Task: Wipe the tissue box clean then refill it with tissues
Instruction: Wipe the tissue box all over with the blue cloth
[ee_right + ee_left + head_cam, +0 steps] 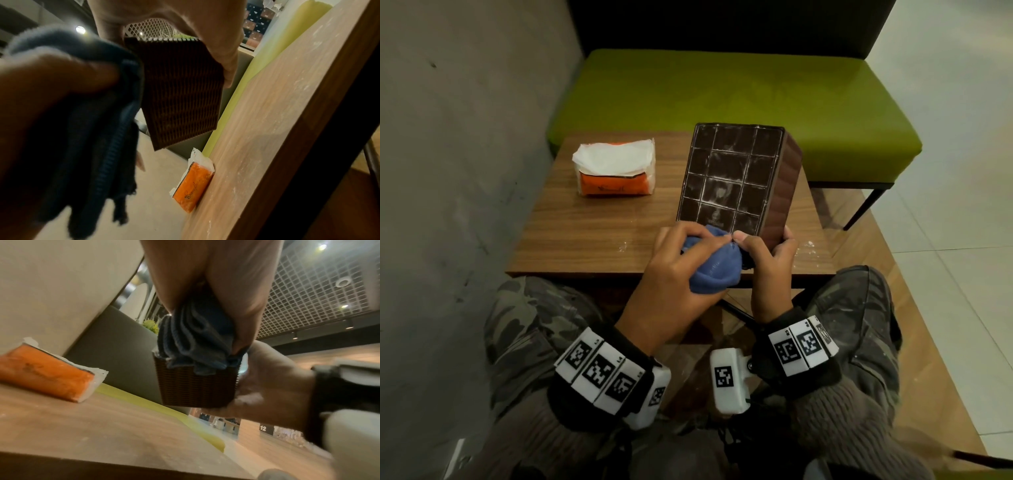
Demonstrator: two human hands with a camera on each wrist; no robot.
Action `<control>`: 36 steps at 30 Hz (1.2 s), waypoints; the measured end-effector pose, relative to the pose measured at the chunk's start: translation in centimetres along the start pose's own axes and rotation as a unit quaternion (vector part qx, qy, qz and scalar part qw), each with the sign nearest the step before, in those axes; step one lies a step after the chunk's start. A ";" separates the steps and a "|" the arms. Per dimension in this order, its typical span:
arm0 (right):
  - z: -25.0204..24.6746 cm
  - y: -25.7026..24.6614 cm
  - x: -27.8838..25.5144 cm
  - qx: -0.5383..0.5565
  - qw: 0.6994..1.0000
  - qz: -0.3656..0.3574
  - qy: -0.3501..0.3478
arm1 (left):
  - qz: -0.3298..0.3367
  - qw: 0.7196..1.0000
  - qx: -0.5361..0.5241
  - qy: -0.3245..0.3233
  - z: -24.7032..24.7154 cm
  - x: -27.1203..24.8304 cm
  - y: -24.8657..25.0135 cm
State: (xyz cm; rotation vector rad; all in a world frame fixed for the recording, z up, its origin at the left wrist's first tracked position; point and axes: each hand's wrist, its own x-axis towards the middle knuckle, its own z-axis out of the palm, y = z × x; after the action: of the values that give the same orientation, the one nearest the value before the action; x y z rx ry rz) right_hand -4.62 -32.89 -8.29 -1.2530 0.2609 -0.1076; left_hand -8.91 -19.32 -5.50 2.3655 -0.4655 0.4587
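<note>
Blue cloth (714, 270) is bunched in the left hand (671, 274), pressed to the near edge of the dusty brown tissue box (732, 178). The right hand (768, 257) grips the box's near end, raised above the wooden table (599, 229). Tissue pack (614, 168) lies at ten o'clock.

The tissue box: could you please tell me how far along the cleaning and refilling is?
Early. The tissue box shows white dust across its gridded face, so little looks wiped. In hand: the right hand holds the box while the left hand presses a blue cloth to its near edge. Left: the wiping, then refilling from the tissue pack on the table.
</note>
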 end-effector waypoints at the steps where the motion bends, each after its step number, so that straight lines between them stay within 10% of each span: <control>1: -0.1 0.1 -0.1 -0.002 1.000 -0.001 -0.003 | -0.012 1.000 -0.004 0.003 -0.2 0.1 -0.4; 9: -0.1 -0.2 0.2 -0.010 1.000 0.025 -0.001 | 0.044 0.998 0.009 -0.047 -0.6 0.1 -0.2; 20: -0.8 -0.2 0.7 -0.012 0.995 0.086 -0.047 | -0.125 0.983 -0.053 0.124 -0.8 0.5 -2.4; 28: -2.1 -0.8 1.9 -0.016 0.983 0.136 -0.118 | -0.101 0.987 -0.110 0.054 -1.6 0.6 -3.4; 36: -0.2 0.5 1.2 -0.052 0.992 0.118 -0.016 | -0.019 0.998 0.050 -0.027 0.4 0.3 0.2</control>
State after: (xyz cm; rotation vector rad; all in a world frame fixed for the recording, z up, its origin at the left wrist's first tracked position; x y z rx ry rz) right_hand -3.59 -33.11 -9.00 -1.3173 0.3892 0.1302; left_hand -8.66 -19.83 -5.51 2.4843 -0.4297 0.4089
